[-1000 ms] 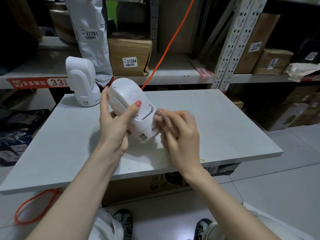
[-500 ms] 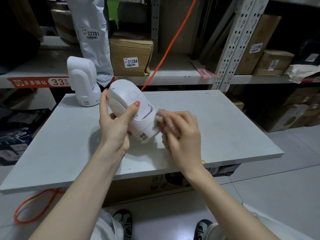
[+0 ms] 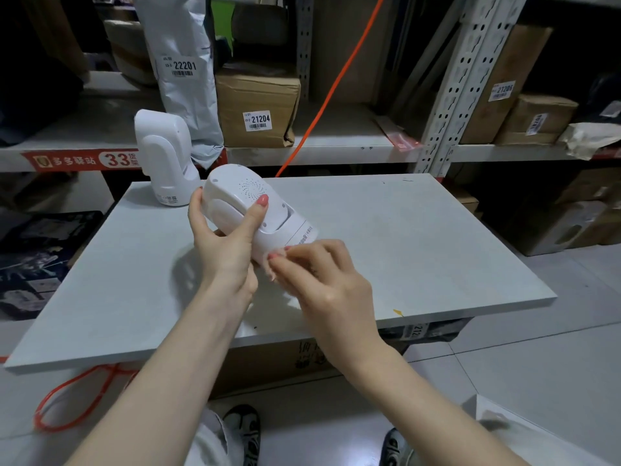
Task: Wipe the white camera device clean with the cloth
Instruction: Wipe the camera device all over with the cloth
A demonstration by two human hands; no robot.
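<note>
My left hand [image 3: 224, 250] grips a white camera device [image 3: 250, 203], tilted on its side above the grey table [image 3: 420, 247], its speaker holes facing up and its base to the right. A small pale pink cloth [image 3: 273, 266] is bunched in my right hand [image 3: 322, 280], which pinches it against the lower near edge of the camera's base. Most of the cloth is hidden under my fingers.
A second white camera device [image 3: 164, 159] stands upright at the table's back left. Behind are metal shelves with a labelled cardboard box [image 3: 257, 105], a grey parcel bag [image 3: 183, 62] and an orange cable [image 3: 332, 82]. Orange cord [image 3: 67, 408] loops on the floor at left.
My right hand with the cloth slid from the right side of the camera's base down to its lower near edge. The left hand turned the camera slightly, showing the base label.
</note>
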